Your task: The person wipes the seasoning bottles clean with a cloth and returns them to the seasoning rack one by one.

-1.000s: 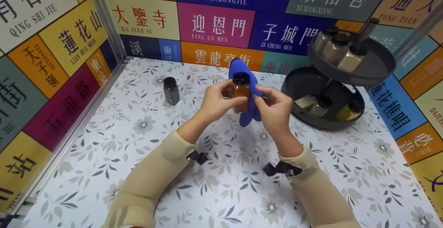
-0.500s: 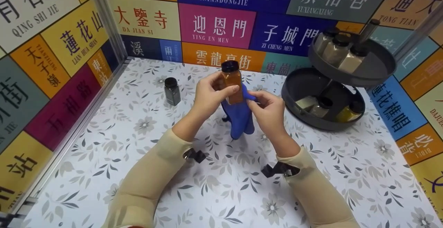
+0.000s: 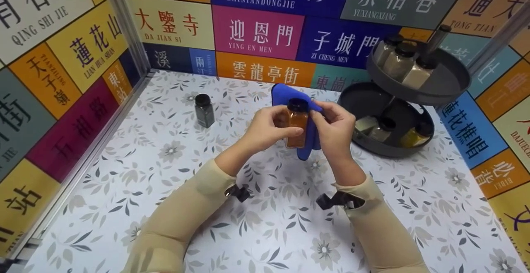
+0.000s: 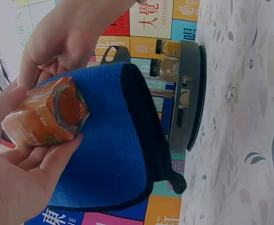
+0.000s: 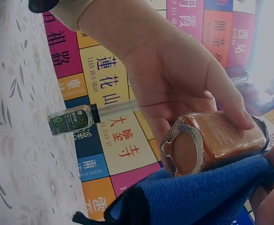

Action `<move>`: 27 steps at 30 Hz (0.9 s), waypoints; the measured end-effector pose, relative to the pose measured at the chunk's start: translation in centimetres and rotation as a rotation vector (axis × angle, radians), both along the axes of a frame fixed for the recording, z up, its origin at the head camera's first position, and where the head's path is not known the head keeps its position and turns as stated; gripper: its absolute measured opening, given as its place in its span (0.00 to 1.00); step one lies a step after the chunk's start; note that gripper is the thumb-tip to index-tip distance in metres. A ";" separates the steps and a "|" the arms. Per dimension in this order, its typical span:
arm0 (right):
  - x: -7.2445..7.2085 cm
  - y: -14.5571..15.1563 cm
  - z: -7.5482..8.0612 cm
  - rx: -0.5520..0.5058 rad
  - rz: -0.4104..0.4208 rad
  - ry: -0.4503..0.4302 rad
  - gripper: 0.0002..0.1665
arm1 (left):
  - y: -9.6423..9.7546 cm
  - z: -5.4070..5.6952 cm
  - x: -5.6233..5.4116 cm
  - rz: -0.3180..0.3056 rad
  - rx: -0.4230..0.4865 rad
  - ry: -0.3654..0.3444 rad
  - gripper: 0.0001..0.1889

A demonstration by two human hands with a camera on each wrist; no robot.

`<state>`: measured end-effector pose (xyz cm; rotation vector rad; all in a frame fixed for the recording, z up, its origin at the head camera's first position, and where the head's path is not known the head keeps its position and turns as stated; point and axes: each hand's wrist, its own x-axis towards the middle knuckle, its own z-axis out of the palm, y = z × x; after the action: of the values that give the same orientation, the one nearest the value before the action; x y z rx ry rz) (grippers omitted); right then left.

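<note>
My left hand (image 3: 267, 128) grips a square glass spice jar (image 3: 296, 129) with a black lid and orange-brown powder inside, held upright above the table. Its thumb lies across the front of the jar. Pinched in my right hand (image 3: 334, 126) is a blue cloth (image 3: 285, 93) with a dark edge, which hangs behind the jar and along its right side. In the right wrist view the cloth (image 5: 198, 192) lies against the jar (image 5: 226, 138). The left wrist view shows the jar's base (image 4: 71, 108) in front of the spread cloth (image 4: 109, 140).
A dark-filled spice jar (image 3: 204, 110) with a black lid stands on the flower-patterned table (image 3: 265, 231), left of my hands. At the right rises a two-tier black rotating rack (image 3: 387, 150) with several jars on both tiers. Sign-covered walls border the back and sides.
Jar and cloth rose and tilted half a second ago, then came back down and slightly right. The cloth's upper part now shows above and behind the jar again. Both hands keep their hold.
</note>
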<state>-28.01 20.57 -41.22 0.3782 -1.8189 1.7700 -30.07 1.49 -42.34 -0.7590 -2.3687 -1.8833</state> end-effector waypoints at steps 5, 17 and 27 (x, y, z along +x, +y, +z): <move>0.0 -0.5 -0.4 0.018 0.039 -0.030 0.12 | -0.6 0.1 -0.2 0.040 0.027 0.041 0.20; 1.6 -2.3 -0.7 0.251 -0.016 0.047 0.11 | -2.1 1.3 -0.6 0.156 0.302 0.053 0.23; 2.3 -2.1 0.2 0.224 -0.069 0.117 0.12 | -1.6 0.7 -0.6 0.032 0.263 -0.002 0.21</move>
<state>-25.75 18.47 -41.07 0.4904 -1.9270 1.4704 -30.69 -0.15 -41.67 -0.6899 -2.0612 -2.1233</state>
